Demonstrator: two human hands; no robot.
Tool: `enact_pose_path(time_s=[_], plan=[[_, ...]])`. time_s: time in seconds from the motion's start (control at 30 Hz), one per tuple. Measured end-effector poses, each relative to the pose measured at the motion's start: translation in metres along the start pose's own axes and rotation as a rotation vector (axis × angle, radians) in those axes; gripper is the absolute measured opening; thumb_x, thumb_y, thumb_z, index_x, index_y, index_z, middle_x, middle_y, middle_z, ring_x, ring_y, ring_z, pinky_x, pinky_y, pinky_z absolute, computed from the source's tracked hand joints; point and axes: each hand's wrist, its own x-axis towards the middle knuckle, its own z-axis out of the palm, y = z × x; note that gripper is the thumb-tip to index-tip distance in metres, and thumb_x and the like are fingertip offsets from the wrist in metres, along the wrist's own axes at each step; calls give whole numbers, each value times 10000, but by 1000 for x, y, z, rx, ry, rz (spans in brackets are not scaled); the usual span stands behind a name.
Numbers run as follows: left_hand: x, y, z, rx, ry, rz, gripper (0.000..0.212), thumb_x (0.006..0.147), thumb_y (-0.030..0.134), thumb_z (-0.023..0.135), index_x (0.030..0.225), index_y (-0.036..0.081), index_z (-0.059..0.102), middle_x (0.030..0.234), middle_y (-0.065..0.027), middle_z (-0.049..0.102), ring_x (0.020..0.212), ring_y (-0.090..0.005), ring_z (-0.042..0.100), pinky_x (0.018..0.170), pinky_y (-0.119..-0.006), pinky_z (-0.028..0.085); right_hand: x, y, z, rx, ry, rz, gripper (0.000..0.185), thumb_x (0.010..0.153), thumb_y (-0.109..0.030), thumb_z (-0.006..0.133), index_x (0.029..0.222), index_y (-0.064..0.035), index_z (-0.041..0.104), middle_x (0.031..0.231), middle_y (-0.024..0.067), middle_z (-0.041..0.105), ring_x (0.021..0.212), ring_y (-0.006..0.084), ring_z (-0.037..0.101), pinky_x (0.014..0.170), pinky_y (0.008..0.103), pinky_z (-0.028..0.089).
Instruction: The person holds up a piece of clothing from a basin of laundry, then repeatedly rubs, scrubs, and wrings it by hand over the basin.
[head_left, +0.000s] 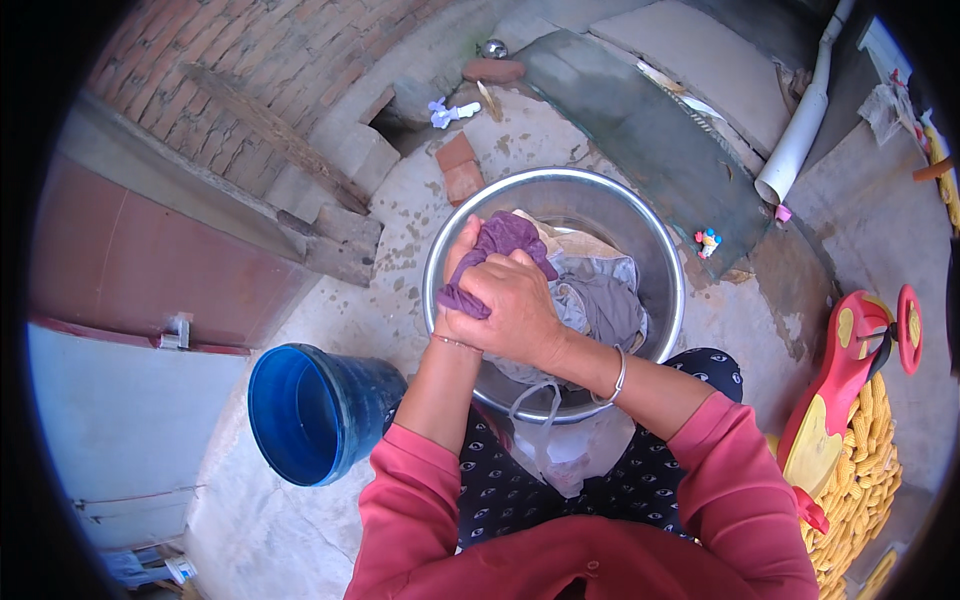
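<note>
A bunched purple cloth (512, 236) is gripped between both hands above the left side of a large round metal basin (673, 247). My right hand (517, 300) closes over the cloth, and a twisted end of it sticks out beside the knuckles. Partly hidden beneath, my left hand (459, 251) holds the cloth from the left, thumb upward. Grey garments (604, 300) and a beige cloth (577, 244) lie heaped inside the basin. Between my knees, at the basin's near rim, is a clear plastic bag (570, 450).
A blue bucket (330, 412) stands left of my legs. Bricks (459, 169) lie beyond the basin. A dark glass-like sheet (637, 127) and white pipe (799, 142) are at the upper right. A red and yellow ride-on toy (825, 397) stands by piled yellow rope-like material (862, 465).
</note>
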Motion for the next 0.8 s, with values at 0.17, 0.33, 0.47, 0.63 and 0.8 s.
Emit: enact_pose_path(time_s=[0.17,0.33,0.47,0.63,0.8], plan=[[19,-40,30,131,409,213,262,999,261,409,1144,67,506,1099,-68,589,1004,-167,591,860,-341,499,28,45,-17,114,69,291,259,780,-300,644,858,-53,640,764,186,648,714,373,632,649,413,498],[9,-24,1,-76,70,165,254,991,277,412,1074,82,552,1022,-51,620,946,-180,618,844,-352,511,-16,-14,6,-15,-24,-231,242,724,-249,682,751,-29,583,709,137,612,684,310,619,637,379,473],[15,-31,11,-22,225,162,261,989,281,409,1060,85,566,1010,-49,625,957,-176,618,842,-352,512,-18,-4,-2,-79,-68,-157,253,734,-275,670,766,-39,584,704,144,607,692,328,607,643,417,468],[20,-38,43,118,325,132,239,968,318,484,1070,118,565,1043,-32,624,990,-173,600,906,-361,469,32,61,-39,-36,50,248,312,810,-314,650,890,-15,611,716,170,611,665,286,603,647,380,482],[19,-17,43,-34,380,148,252,934,325,543,1069,114,515,1073,-87,594,1042,-239,568,946,-415,432,35,55,-45,629,8,375,247,944,-196,570,1141,-50,600,938,-17,606,773,89,566,677,254,470]])
